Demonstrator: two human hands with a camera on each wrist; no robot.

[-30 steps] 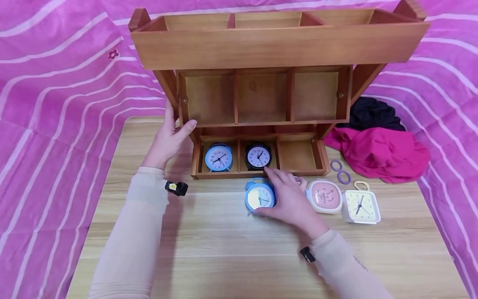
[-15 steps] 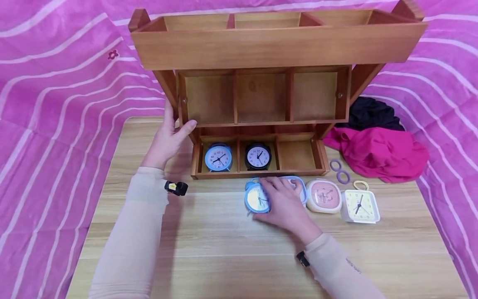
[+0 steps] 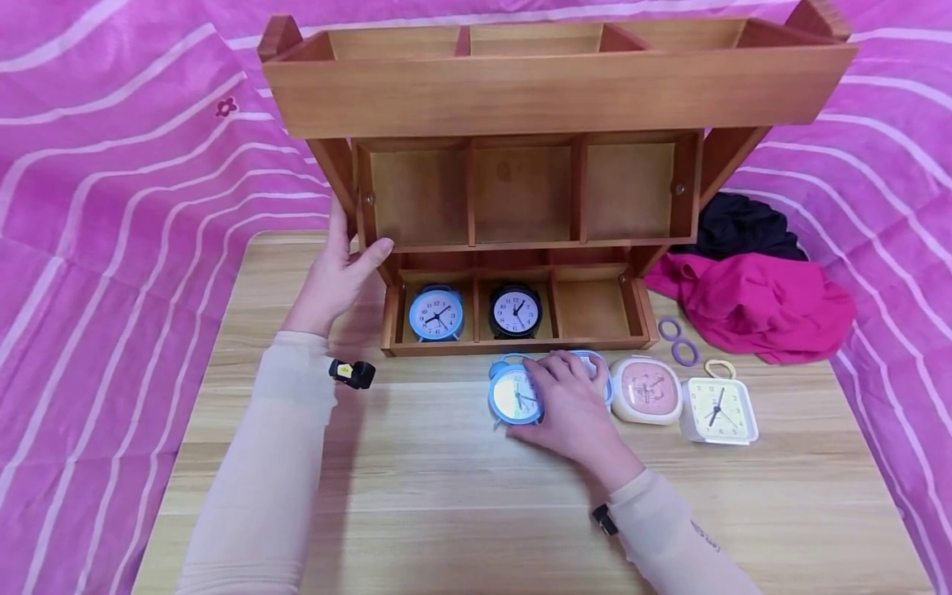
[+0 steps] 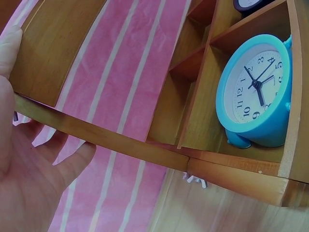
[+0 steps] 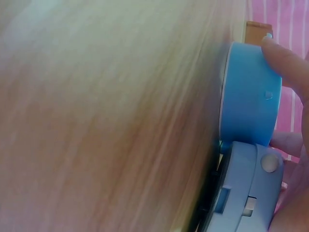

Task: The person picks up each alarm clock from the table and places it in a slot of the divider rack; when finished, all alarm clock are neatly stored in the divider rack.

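On the left, my left hand (image 3: 330,277) holds the side of a wooden three-tier shelf (image 3: 558,95), thumb in front. The left wrist view shows its fingers (image 4: 72,164) behind the side board. My right hand (image 3: 573,405) grips a small blue twin-bell alarm clock (image 3: 515,395) standing on the table, thumb on its lower edge and fingers over the top. In the right wrist view the thumb lies on that clock's blue casing. Just right of it, partly covered by the hand, stands a blue-rimmed clock (image 3: 606,387). The lowest tier holds a light-blue clock (image 3: 435,314) and a black clock (image 3: 515,312).
Farther right on the table (image 3: 416,496) stand a pink-faced clock (image 3: 647,392) and a square white clock (image 3: 718,411). Purple rings (image 3: 684,353) and a cream ring (image 3: 719,368) lie behind them. Magenta cloth (image 3: 759,306) and black cloth (image 3: 744,227) are heaped beside the shelf.
My right hand has shifted slightly right on the blue alarm clock, its fingers drawing back from the shelf's lower edge. The clock stays in place. My left hand has not moved.
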